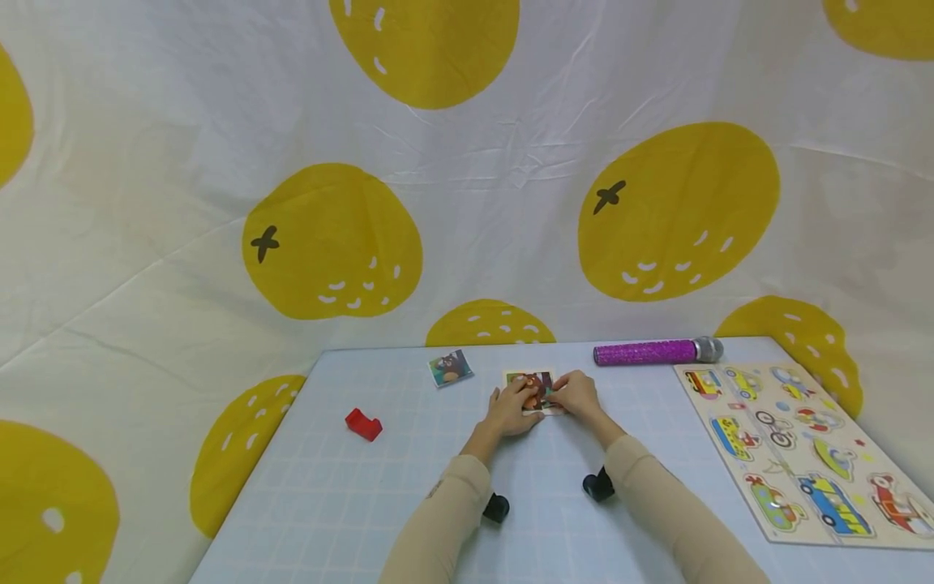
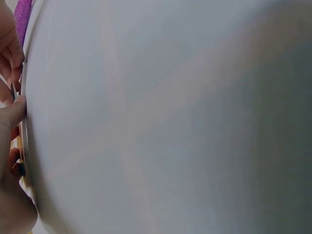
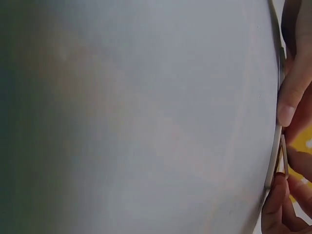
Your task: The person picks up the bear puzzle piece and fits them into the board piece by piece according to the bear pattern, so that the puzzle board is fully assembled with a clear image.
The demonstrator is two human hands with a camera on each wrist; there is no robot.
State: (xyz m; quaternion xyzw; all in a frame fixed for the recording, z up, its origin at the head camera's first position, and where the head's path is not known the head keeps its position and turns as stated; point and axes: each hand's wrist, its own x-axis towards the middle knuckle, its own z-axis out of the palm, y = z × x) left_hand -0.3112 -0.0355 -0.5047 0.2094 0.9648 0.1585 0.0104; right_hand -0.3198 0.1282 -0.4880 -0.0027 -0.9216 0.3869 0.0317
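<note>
A small square bear picture puzzle [image 1: 538,379] lies on the table between both hands. My left hand [image 1: 513,412] rests on its left part, fingers lying over the picture and the thumb at the near edge. At its right side, my right hand [image 1: 576,395] pinches a thin flat puzzle piece [image 3: 285,158], which stands tilted up from the board in the right wrist view. The fingers hide much of the picture. Left of the hands lies a second small square bear picture [image 1: 450,368], apart from both.
A red block [image 1: 364,424] with a curved notch lies at the left. A purple microphone [image 1: 649,352] lies at the back right, beside a large wooden vehicle puzzle board [image 1: 791,450]. Behind the table [image 1: 306,495] hangs a white cloth [image 1: 503,219] with yellow fruit.
</note>
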